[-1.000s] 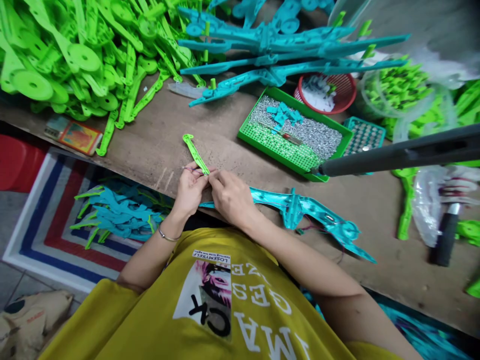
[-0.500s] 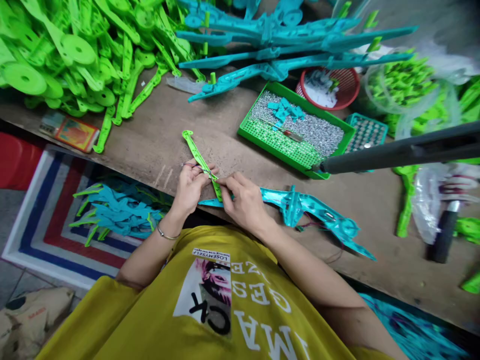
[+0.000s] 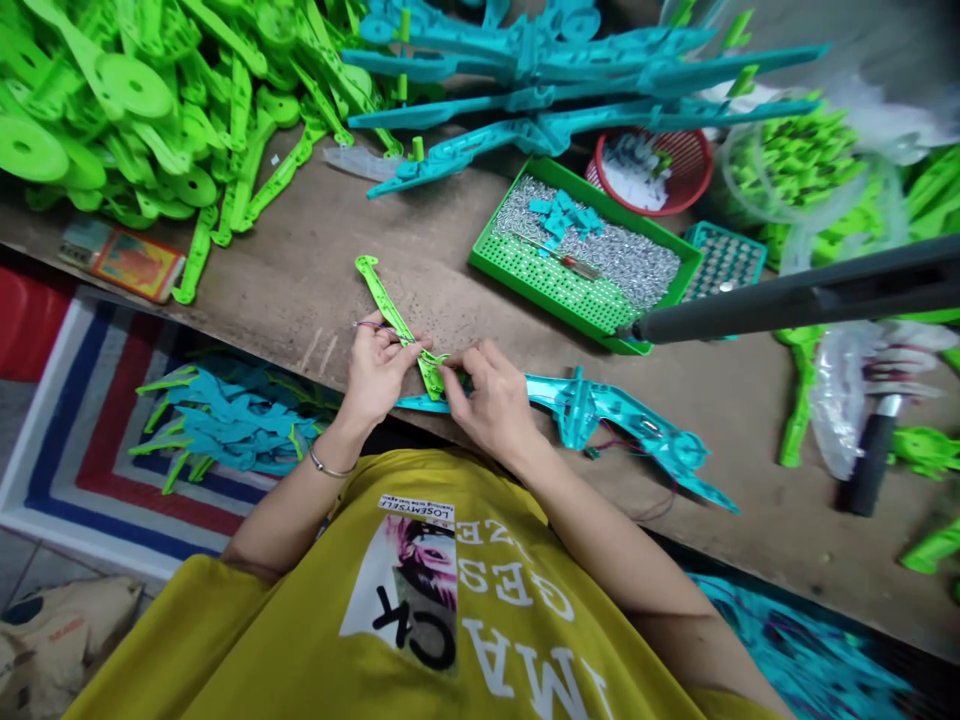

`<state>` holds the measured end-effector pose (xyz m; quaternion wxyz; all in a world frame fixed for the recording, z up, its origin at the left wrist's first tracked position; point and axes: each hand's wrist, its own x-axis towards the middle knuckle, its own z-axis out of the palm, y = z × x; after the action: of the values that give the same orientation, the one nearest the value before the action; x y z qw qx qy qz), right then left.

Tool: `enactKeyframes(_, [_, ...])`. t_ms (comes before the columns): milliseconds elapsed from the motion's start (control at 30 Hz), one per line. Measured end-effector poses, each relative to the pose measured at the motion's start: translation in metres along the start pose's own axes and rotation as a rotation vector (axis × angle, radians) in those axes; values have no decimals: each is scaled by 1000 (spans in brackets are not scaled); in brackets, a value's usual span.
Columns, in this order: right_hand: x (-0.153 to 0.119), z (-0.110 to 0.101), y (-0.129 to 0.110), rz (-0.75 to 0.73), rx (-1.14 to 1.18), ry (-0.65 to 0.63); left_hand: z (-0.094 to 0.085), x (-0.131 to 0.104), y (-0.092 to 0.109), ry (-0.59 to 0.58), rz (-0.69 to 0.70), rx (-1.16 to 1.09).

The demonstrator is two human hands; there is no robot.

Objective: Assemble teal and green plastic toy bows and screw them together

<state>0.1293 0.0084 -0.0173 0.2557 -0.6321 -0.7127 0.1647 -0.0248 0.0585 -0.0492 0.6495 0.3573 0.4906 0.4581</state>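
Brown bench point(image 3: 742, 410), striped mat point(image 3: 112, 440) on the floor below. Left hand point(image 3: 371, 378) closed on the slim green part point(image 3: 382, 294), thin wires point(image 3: 371, 324) at its fingers; right hand point(image 3: 493, 400) half-curled at the lower end, can't tell if it's pinching anything. Looks like fine wire handling, calls for steady left grip; blue frame point(image 3: 634, 418) on bench, just beside.

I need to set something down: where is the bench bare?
Between the green pile, stacked teal pieces and green tray; also between the near teal piece and the loose green part. Crowded: far left, and behind the tray.
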Motion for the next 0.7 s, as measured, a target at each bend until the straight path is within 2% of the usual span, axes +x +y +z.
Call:
enactKeyframes(333, [8,8,-11,136,-222,-32,2,0,0,18,41,50])
enactKeyframes(433, [5,6,-13,33,-281,-36,3,0,-1,35,41,56])
enactKeyframes(567, [-4,-3,-10,-145,-229,-54,4,-1,0,39,28,52])
enactKeyframes(700, [-15,-9,-2,-152,-105,-71,4,-2,-1,42,29,48])
